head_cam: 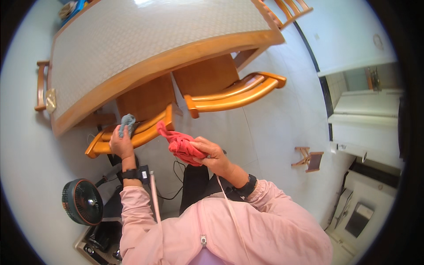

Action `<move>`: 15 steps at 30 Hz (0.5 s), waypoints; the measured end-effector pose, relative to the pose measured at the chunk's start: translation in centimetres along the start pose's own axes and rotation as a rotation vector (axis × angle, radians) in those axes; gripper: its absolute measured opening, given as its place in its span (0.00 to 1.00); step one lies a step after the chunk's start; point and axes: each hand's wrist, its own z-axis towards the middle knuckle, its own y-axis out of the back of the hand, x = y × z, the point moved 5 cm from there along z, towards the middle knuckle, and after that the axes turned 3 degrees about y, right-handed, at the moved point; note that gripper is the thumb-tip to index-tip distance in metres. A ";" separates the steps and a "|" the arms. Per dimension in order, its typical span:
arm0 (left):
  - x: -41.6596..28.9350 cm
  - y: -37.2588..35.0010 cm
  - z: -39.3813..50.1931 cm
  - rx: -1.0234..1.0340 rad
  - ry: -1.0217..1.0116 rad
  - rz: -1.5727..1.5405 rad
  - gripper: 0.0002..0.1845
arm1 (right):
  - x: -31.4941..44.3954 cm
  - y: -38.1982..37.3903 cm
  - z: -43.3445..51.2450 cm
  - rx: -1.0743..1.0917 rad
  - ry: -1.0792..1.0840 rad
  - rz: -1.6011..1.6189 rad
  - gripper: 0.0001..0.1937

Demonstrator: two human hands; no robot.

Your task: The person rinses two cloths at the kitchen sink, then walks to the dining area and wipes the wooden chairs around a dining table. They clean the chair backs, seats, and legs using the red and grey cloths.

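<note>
My left hand (122,143) holds a bunched grey-blue cloth (127,124) at the top rail of the nearer wooden chair (145,135). Whether the cloth presses on the rail or hangs just over it, I cannot tell. In my right hand (212,155) is a crumpled red cloth (185,149), its loose end reaching toward the right post of that chair's back. A second wooden chair (232,102) stands to the right. Both chairs have their seats partly under the wooden table (159,63).
A dark round fan (82,202) stands at lower left, with black cables (179,185) on the floor near my legs. A small folding stool (308,159) is on the tiled floor to the right. Another chair (41,85) stands at the table's left end.
</note>
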 end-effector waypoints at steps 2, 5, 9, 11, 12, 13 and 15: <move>0.4 1.0 0.0 0.002 0.123 -0.387 0.20 | 0.0 2.2 -2.9 -0.050 -0.019 0.031 0.25; -0.4 3.7 -1.5 0.001 0.398 -0.974 0.21 | -0.4 5.5 -6.8 -0.125 -0.054 0.053 0.25; -8.0 8.5 -8.9 0.349 0.252 -1.359 0.18 | -1.1 10.6 -10.7 -0.226 -0.048 0.016 0.24; -12.2 9.1 -13.8 0.443 0.238 -1.171 0.19 | -1.0 12.4 -12.4 -0.266 -0.046 0.011 0.25; -15.1 8.9 -16.2 0.636 0.252 -1.305 0.20 | -0.8 13.3 -13.3 -0.286 -0.043 0.015 0.25; -18.5 8.8 -18.1 0.765 0.025 -1.178 0.26 | -0.7 13.9 -14.0 -0.302 -0.042 0.029 0.26; -23.9 7.9 -21.9 0.953 -0.106 -0.888 0.35 | -0.3 15.2 -16.0 -0.295 -0.064 0.052 0.26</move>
